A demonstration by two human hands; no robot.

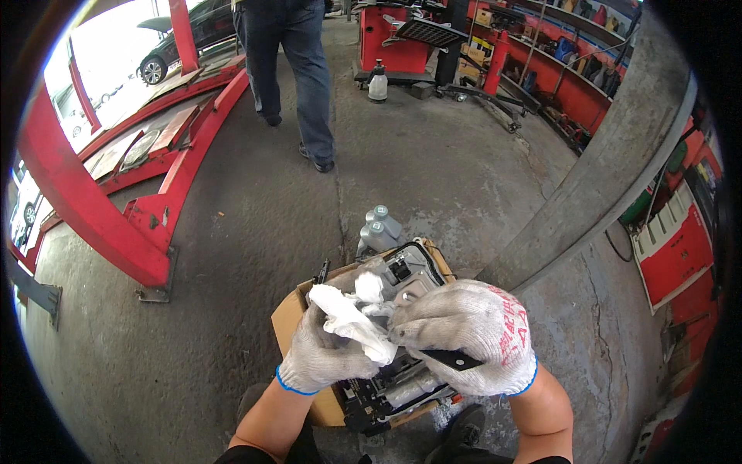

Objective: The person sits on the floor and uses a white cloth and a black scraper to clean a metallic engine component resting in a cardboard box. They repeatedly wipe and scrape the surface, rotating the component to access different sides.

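Note:
My left hand (pixel 318 354), in a white knitted glove with a blue cuff, is closed around a crumpled white cloth (pixel 349 321). My right hand (pixel 475 329), gloved alike with red print on its back, has its fingers curled in close to the cloth. A flat black piece with a round silver spot (pixel 450 359) shows beneath the right fingers; its full shape is hidden. Under both hands, a black and silver mechanical unit (pixel 413 267) sits in an opened cardboard box (pixel 287 319). The gloves cover much of the unit's middle.
Several grey bottles (pixel 380 230) stand just beyond the box. A grey post (pixel 576 197) rises at right, a red lift frame (pixel 97 209) at left. Farther off, a person in jeans (pixel 290 73) stands near a spray bottle (pixel 377 83) and red tool cabinet (pixel 394 42).

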